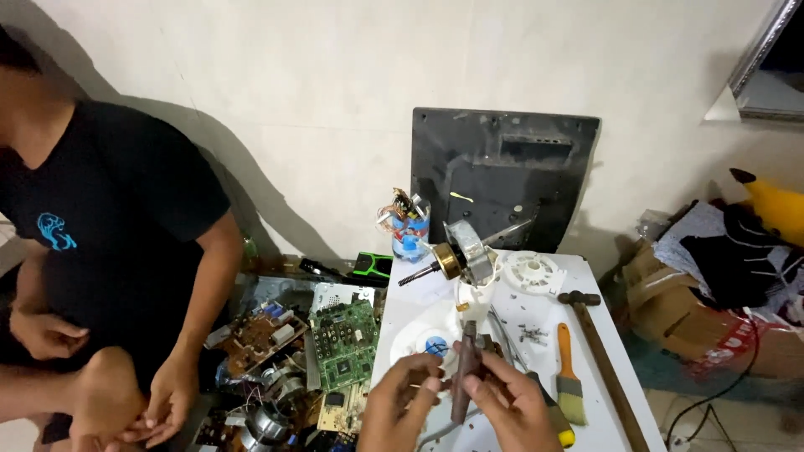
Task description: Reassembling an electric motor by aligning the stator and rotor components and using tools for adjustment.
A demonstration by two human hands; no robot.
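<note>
Here both hands close on a dark pair of pliers (463, 368) held upright over the white table (624, 393): the left hand (400, 402) pinches near its lower end, the right hand (509, 403) wraps the handle. Just behind stands the stripped fan motor (463, 255), its white cover (531, 271) already off beside loose screws (531, 334); reassembly looks undone
</note>
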